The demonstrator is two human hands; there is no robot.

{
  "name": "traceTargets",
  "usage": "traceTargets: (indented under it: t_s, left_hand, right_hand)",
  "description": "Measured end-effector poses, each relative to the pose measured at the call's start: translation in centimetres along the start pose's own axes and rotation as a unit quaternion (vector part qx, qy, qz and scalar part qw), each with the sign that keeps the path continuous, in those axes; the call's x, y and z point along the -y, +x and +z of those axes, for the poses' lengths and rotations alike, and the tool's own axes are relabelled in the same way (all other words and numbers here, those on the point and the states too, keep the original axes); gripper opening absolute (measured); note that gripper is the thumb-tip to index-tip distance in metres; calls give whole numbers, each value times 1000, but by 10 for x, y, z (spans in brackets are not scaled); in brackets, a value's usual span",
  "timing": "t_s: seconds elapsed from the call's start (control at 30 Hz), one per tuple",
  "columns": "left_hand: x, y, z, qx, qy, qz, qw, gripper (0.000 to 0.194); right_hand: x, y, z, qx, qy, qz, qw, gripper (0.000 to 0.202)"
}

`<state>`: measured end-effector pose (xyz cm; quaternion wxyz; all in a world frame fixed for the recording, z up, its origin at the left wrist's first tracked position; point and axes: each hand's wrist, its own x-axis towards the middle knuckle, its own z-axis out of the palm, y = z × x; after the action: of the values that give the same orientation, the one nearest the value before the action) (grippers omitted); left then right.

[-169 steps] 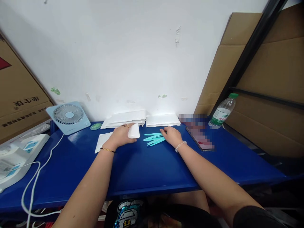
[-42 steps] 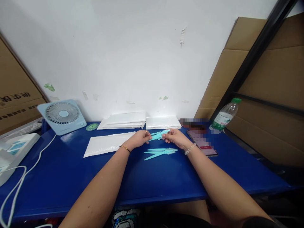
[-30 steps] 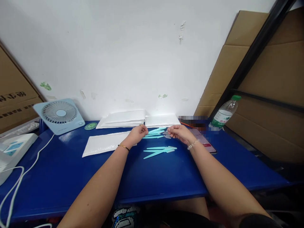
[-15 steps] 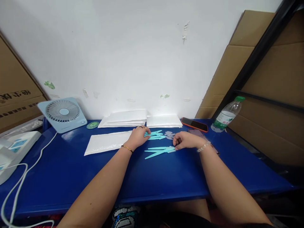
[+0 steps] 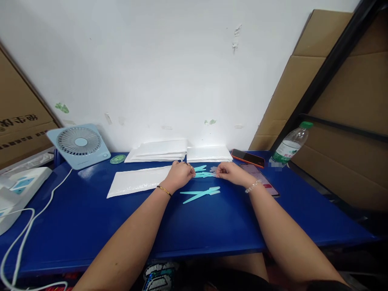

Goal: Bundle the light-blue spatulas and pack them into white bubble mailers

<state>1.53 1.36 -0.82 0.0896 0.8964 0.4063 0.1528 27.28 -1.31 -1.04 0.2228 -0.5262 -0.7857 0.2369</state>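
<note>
My left hand (image 5: 181,174) is closed, its fingertips pinching the handle end of a teal eyebrow razor (image 5: 203,175) just above the table. At the razor's other end, the closed fingers of my right hand (image 5: 228,173) pinch what looks like a small clear blade cap (image 5: 213,175). More teal razors (image 5: 200,168) lie right behind, partly hidden by my left fingers. Several translucent caps (image 5: 213,168) sit beside my right fingertips, partly covered. Nearer to me, two or more teal razors (image 5: 201,194) rest crossed on the blue table (image 5: 212,226).
A white padded mailer (image 5: 136,182) lies left of my hands. Stacks of white mailers (image 5: 160,151) stand along the wall. To the right are an orange-edged phone (image 5: 247,157), a lit phone (image 5: 265,184) and a water bottle (image 5: 287,147). A fan (image 5: 80,143) stands at left.
My right hand has left the nearer razors and moved up and left to the razor at my left hand. The nearer razors have shifted slightly left. The lit phone is less covered.
</note>
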Motion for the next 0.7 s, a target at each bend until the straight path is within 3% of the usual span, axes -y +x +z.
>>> traceTargets:
  t_s: [0.17,0.27,0.33,0.4,0.53,0.63,0.7]
  left_hand:
    - [4,-1,-4,-22,-7,-58,998,17]
    - [-7,-5,-10,-4,-51,-44,998,25]
    - [-16,-8,-13,41,-87,-12,995,31]
    - [-24,-11,-14,85,-112,17,990,36]
    - [-26,-11,-11,113,-103,24,988,24]
    - [-18,-7,-8,82,-64,6,995,18]
    - [-11,-3,-6,54,-41,-12,998,18]
  right_hand:
    - [1,-3,-7,-25,-17,40,999,20]
    - [10,-8,-6,70,32,2,997,29]
    - [15,-10,-4,142,44,-18,989,30]
    - [18,-10,-1,174,43,-25,983,28]
    - [18,-7,1,135,44,-35,989,26]
    - [13,-5,-1,73,30,-47,996,24]
    - [8,-3,-4,29,20,-19,999,24]
